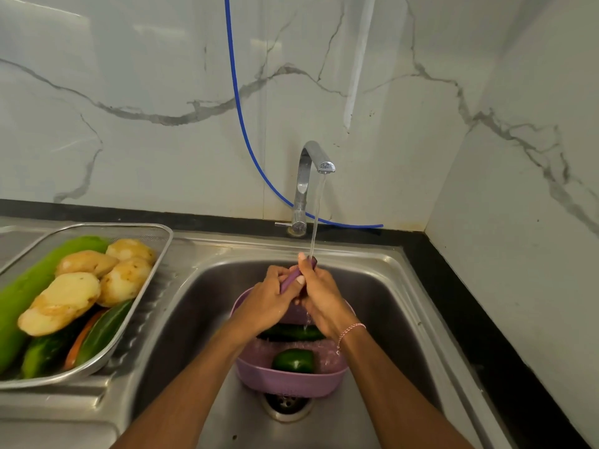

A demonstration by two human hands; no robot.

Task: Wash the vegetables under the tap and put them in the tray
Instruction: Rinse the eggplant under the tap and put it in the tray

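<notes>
**Operator:** Where is the item, and what holds it?

**Manual:** The slender purple aubergine [289, 281] is above the lilac plastic colander [291, 382] in the stainless steel sink [389, 303]. Its upper tip is in the stream from the chrome tap [312, 163]. Your left hand [269, 303] wraps the lower part and your right hand [319, 293] wraps the upper part. Both hands are closed round it.

**Operator:** How will it handle?

**Manual:** Expect it to be light, fairly stiff, and slippery while wet, since the skin looks smooth. Grip round the middle of its length with curled fingers, not at the tip.

**Operator:** Which way does it point?

**Manual:** The long axis is tilted, low at your left hand and rising away from you to the right, into the water. The hands cover the lower end, so you cannot tell which end carries the stalk. When you move it to the wire-mesh steel tray [155, 231] on your left, lay it along the tray's length, near the yellow potatoes [64, 293] and dark green cucumbers [103, 328].
</notes>
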